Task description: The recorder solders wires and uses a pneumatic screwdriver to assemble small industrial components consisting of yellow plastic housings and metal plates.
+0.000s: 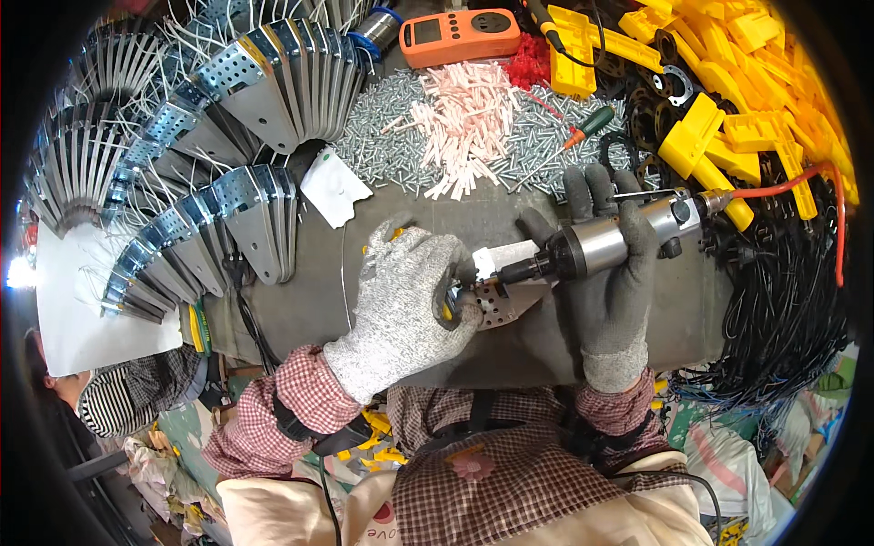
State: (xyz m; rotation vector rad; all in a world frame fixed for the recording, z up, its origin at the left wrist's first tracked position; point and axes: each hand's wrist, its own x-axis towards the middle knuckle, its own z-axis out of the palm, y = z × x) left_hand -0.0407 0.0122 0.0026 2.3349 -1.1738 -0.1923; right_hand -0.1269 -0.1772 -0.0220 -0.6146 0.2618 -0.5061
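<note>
My left hand (401, 291), in a speckled grey glove, is closed around a flat grey metal bracket (510, 306) with small round holes. A bit of yellow shows between its fingers, and its glove hides much of the bracket. A silver pneumatic screwdriver (592, 249) lies across the palm of my right hand (612, 318), gloved with a dark coating. One finger wraps over the tool while others stretch upward. The dark nose of the screwdriver points left at the bracket, close to the left fingertips; whether it touches a screw is hidden.
Rows of metal brackets (259, 214) with white wires fan out at left. Behind the hands lie loose screws (382, 127), pale pink sleeves (464, 118), an orange meter (460, 36) and a green-handled screwdriver (590, 125). Yellow plastic parts (756, 91) and black cables (774, 300) crowd the right.
</note>
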